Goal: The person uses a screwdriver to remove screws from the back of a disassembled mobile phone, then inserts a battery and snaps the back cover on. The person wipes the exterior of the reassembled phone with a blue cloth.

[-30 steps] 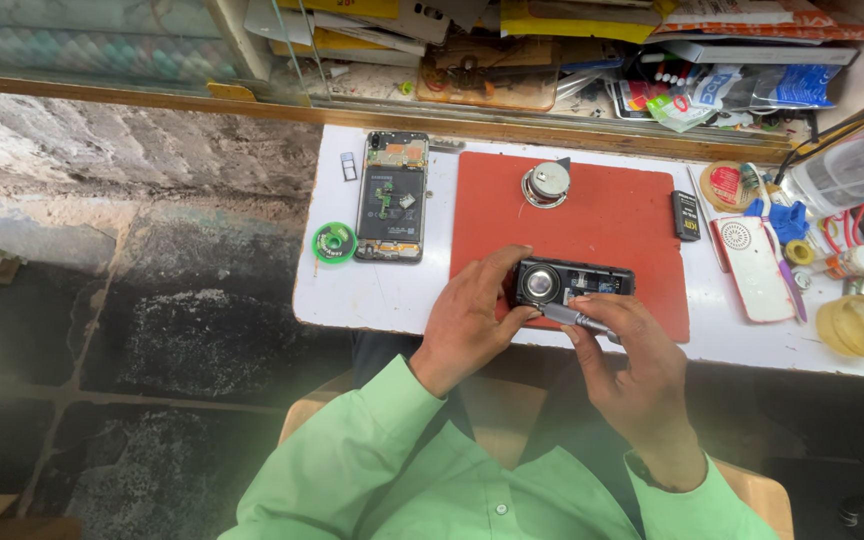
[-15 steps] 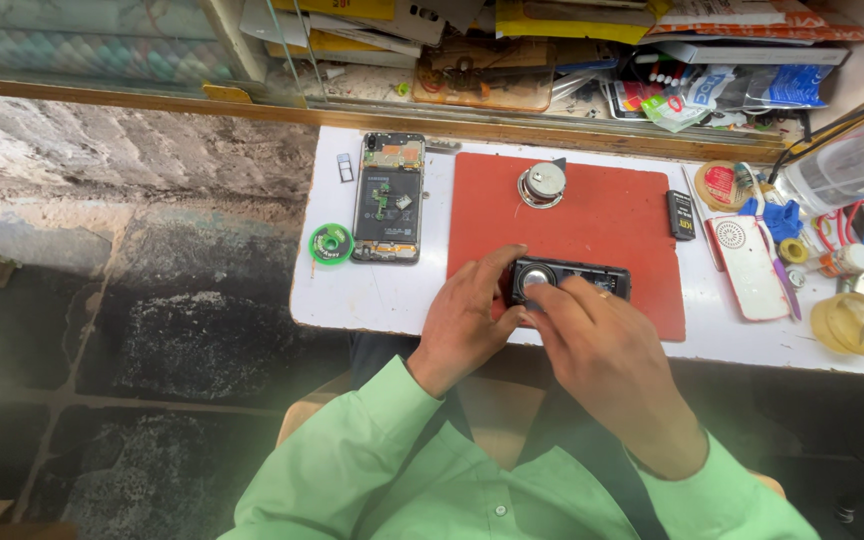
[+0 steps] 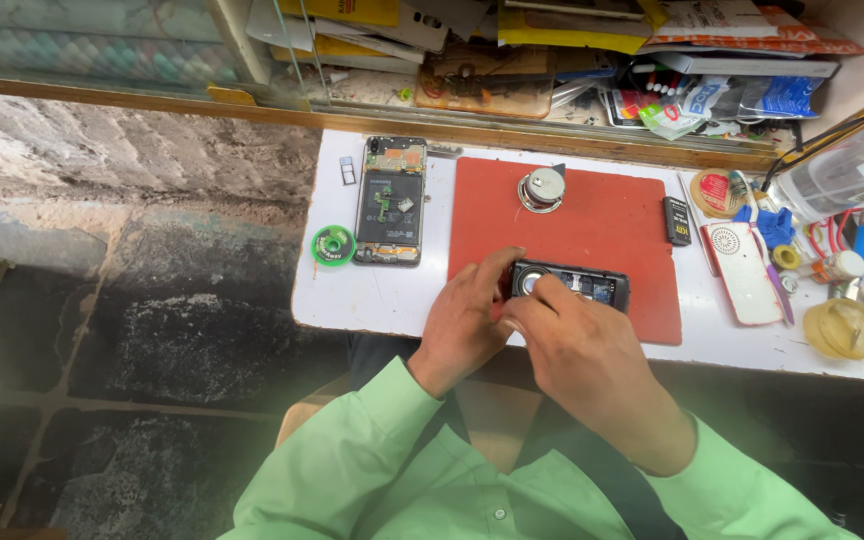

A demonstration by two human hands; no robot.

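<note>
Gripping the small black device at its left end, the left hand clamps it down on the red mat, just below the middle of the frame. The right hand comes in from below, fingers curled, fingertips pressing on the round part of the device; whether it pinches a tool, I cannot tell. Above, on the mat, sits a round metal part. To the left on the white table lies an opened phone with a green solder reel beside it. At the right, a white handset and a yellow lid crowd the edge. The risk, as I judge it: the device sits near the mat's front edge, so a hard push could skid it off toward the lap. Any tiny loose piece could roll away into the clutter on the right.
</note>
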